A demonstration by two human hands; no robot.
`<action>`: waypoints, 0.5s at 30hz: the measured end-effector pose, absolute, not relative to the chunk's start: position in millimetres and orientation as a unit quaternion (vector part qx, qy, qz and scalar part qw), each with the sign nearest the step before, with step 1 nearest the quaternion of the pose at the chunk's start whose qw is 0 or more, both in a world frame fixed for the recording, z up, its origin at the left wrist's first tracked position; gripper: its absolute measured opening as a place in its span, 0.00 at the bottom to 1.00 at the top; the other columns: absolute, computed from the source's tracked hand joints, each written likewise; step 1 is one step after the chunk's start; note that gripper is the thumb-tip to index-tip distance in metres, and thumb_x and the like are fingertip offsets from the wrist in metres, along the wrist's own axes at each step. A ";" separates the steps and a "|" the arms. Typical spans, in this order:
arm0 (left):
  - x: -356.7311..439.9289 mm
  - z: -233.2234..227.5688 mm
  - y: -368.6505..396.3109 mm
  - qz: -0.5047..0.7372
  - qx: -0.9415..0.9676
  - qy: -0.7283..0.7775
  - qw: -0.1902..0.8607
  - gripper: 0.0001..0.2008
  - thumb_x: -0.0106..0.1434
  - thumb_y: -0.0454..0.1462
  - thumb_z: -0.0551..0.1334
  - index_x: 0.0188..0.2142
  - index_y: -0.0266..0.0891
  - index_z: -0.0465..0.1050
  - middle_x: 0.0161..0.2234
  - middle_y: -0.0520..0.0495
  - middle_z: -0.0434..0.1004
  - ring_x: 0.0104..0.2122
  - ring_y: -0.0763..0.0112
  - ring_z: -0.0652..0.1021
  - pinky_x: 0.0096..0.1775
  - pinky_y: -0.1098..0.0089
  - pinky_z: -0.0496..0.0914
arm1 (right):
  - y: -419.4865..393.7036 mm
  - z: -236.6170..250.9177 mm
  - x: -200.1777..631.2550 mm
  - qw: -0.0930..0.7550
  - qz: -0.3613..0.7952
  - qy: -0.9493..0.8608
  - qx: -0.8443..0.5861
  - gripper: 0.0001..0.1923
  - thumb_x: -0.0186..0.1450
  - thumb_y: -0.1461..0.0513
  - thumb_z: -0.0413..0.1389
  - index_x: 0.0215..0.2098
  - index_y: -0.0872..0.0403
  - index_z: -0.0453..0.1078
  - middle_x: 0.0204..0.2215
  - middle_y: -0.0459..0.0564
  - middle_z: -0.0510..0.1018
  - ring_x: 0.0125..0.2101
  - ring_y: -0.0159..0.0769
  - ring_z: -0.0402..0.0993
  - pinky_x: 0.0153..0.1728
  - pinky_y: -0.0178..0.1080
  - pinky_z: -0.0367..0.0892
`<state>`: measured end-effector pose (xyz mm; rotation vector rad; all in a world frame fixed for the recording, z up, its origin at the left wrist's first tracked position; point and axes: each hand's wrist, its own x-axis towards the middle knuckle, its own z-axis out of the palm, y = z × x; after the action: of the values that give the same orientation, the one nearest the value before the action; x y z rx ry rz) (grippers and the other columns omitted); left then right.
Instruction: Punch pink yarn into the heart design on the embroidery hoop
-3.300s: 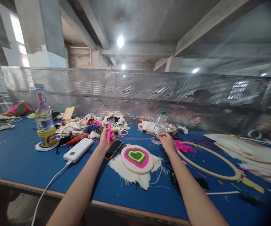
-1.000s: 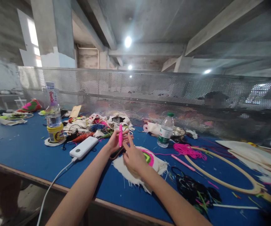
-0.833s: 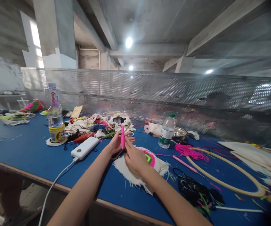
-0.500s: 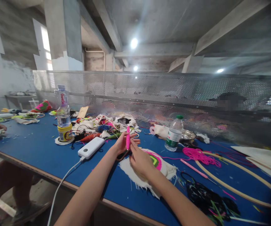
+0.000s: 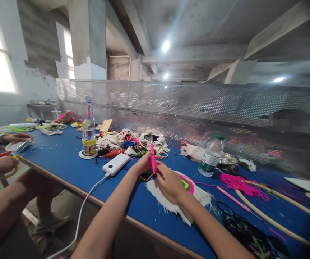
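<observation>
My left hand is closed round a bright pink punch needle, which stands nearly upright. My right hand has its fingers bent together at the needle's lower end; what they pinch there is too small to make out. Under the right hand and forearm lies a frayed piece of white cloth with a pink and green looped pattern, partly covered. Pink yarn runs from the cloth to a loose pink heap. A dark flat thing with a brown edge sits just below my left hand.
A second pink punch needle, a wooden hoop and dark yarn lie right. Two bottles stand on the table. A white power bank trails a cable. At left, a co-worker's hands hold scissors.
The view has turned left, so the table's things sit further right and more of the co-worker shows. My left fingers have closed more round the pink punch needle; my right fingers stay near its lower end.
</observation>
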<state>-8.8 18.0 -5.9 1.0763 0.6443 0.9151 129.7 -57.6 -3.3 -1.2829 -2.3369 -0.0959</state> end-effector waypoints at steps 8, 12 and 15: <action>-51.4 -18.0 -3.4 0.584 0.474 0.481 0.450 0.15 0.55 0.39 0.54 0.15 0.38 0.62 0.08 0.54 0.56 0.13 0.75 0.62 0.22 0.73 0.55 | -36.7 9.9 120.8 0.210 -0.056 -0.840 -0.497 0.12 0.60 0.65 0.43 0.35 0.52 0.67 0.37 0.46 0.71 0.34 0.31 0.68 0.29 0.32 0.56; -68.7 -18.9 -9.2 0.622 0.453 0.467 0.436 0.13 0.55 0.38 0.55 0.16 0.38 0.61 0.09 0.55 0.55 0.17 0.73 0.65 0.23 0.73 0.56 | -31.2 9.6 96.7 0.215 -0.075 -0.832 -0.505 0.12 0.61 0.64 0.43 0.35 0.51 0.69 0.37 0.46 0.71 0.33 0.31 0.68 0.27 0.31 0.55; -72.3 -20.8 -9.5 0.629 0.444 0.451 0.451 0.10 0.55 0.40 0.55 0.21 0.38 0.65 0.11 0.53 0.61 0.19 0.69 0.69 0.25 0.71 0.58 | -31.0 0.5 85.6 0.219 -0.075 -0.832 -0.504 0.14 0.61 0.64 0.43 0.37 0.51 0.69 0.37 0.47 0.71 0.34 0.31 0.68 0.27 0.31 0.55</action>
<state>-72.3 -9.5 -20.8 1.0980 1.1144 1.5559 85.6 -31.0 0.5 -1.3952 -2.3032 -0.2088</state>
